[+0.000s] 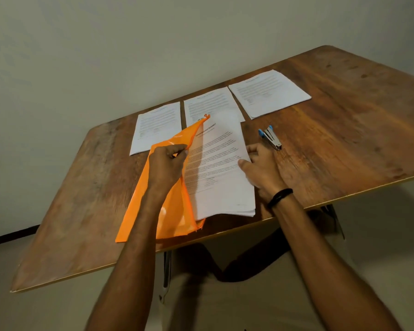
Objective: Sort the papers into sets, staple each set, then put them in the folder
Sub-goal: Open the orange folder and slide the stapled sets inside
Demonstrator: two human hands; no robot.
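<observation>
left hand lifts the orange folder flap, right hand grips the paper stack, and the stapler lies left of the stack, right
Not quite. The head view shows the stapler lying right of the paper stack, not left, just beyond the right hand. The rest holds: the left hand lifts the orange folder flap.

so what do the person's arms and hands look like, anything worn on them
Both forearms are bare, with no sleeves in view, and neither the left hand nor the right hand is gloved. The only thing worn is a thin black band on the right wrist.
</observation>
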